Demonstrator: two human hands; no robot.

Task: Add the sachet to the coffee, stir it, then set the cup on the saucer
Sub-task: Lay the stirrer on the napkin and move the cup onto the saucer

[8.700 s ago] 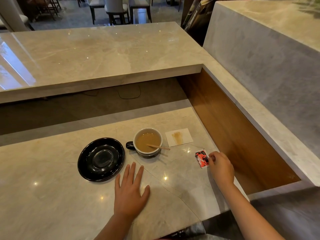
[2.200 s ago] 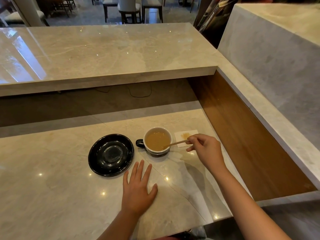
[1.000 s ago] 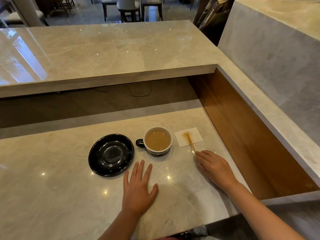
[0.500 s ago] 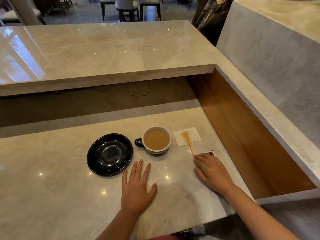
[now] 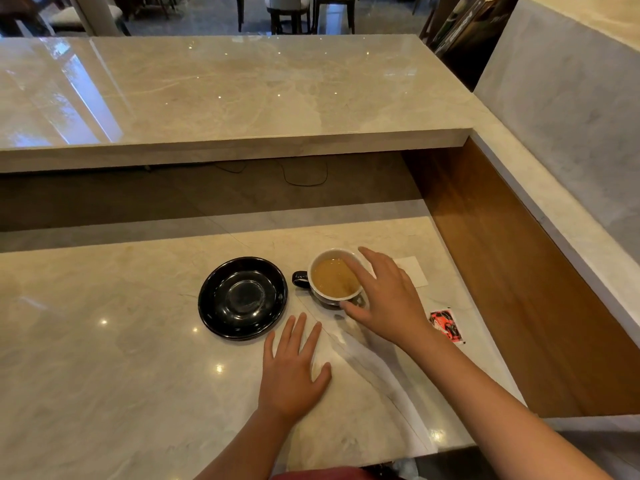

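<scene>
A marble tabletop (image 5: 104,375) carries an empty black saucer (image 5: 242,298), with the cup (image 5: 331,282) of light-brown coffee just beside it at 3 o'clock, handle toward the saucer. The right hand (image 5: 388,299) spreads its fingers (image 5: 349,308) wide around the cup's rim; contact is unclear. The left hand (image 5: 291,372) lies flat, fingers splayed, at 6 o'clock. The red sachet (image 5: 446,324) lies at 4 o'clock; a white napkin (image 5: 414,271) is half hidden.

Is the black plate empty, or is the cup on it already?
Empty. The saucer is bare; the cup stands beside it on the counter.
</scene>
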